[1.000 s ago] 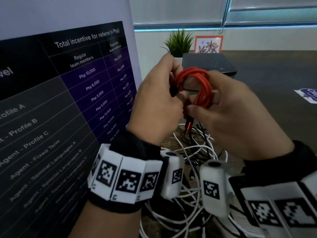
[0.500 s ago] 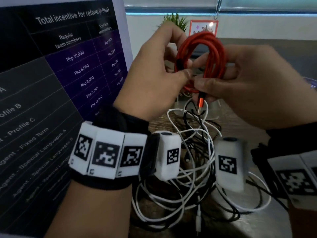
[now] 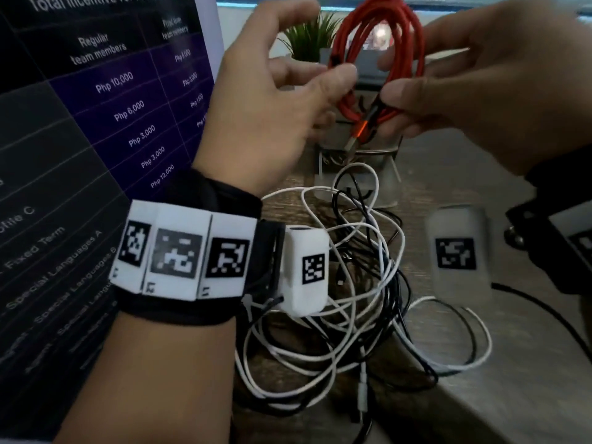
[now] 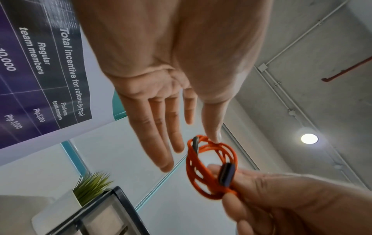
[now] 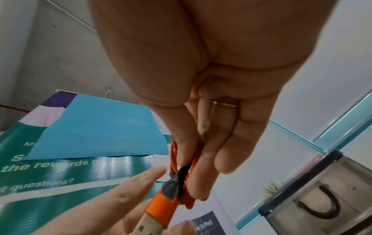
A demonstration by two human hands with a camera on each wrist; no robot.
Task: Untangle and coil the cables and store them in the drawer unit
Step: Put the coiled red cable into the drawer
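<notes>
I hold a coiled red cable [image 3: 413, 43] up in front of me, above the table. My right hand [image 3: 448, 91] pinches the coil's lower right side, thumb and fingers curled round the strands, with the orange USB plug [image 3: 360, 133] hanging below. My left hand [image 3: 307, 72] is spread, fingers straight, and only its thumb tip touches the coil [image 4: 190, 165]. The right wrist view shows my right hand [image 5: 201, 159] clamping the strands beside the plug [image 5: 161, 205]. A tangle of white and black cables [image 3: 352, 299] lies on the table below. The translucent drawer unit [image 3: 358, 161] stands behind it.
A large printed banner [image 3: 96, 123] stands close on the left. A small potted plant [image 3: 307, 36] sits behind the drawer unit [image 5: 322, 190]. A black cable [image 3: 544, 315] runs off to the right across the grey table [image 3: 512, 395].
My left hand has let go of its pinch on the red coil and spread its fingers. Both hands and the coil sit higher in the view, and more of the tangle shows.
</notes>
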